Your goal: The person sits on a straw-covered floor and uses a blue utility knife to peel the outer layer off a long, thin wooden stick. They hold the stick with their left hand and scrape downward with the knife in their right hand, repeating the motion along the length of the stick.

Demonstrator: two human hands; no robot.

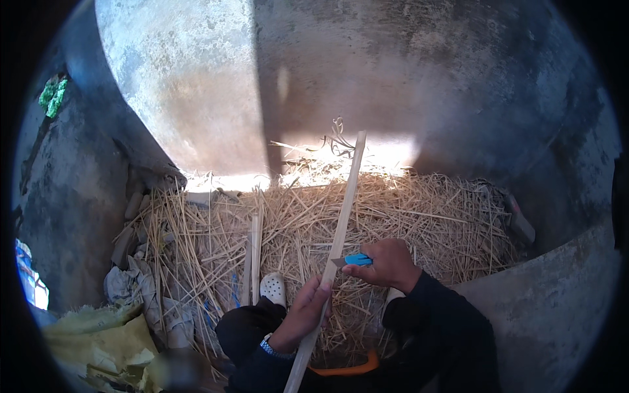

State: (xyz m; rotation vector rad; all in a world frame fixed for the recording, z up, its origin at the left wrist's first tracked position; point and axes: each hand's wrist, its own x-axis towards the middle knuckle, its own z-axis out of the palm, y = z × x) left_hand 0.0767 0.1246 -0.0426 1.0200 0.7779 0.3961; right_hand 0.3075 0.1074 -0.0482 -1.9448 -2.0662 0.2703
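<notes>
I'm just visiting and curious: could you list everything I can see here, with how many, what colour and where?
long strip: one, pale, slanting up the middle
knife: one, blue handle, against the strip
loose shavings: uncountable, straw-coloured, across the floor
upright-looking slats: about two, pale, left of centre
blocks: several, grey-brown, at both sides
crumpled cloth: uncertain count, greyish, left
torn sheet: one, yellowish, lower left
green object: one, upper left, unclear
orange object: one, bottom centre, partly hidden
walls: several, grey, all around
shoes: two, whitish, below centre
wristwatch: one, silvery-blue, left wrist
left hand: one, bare, gripping the strip
right hand: one, bare, holding the knife
</notes>
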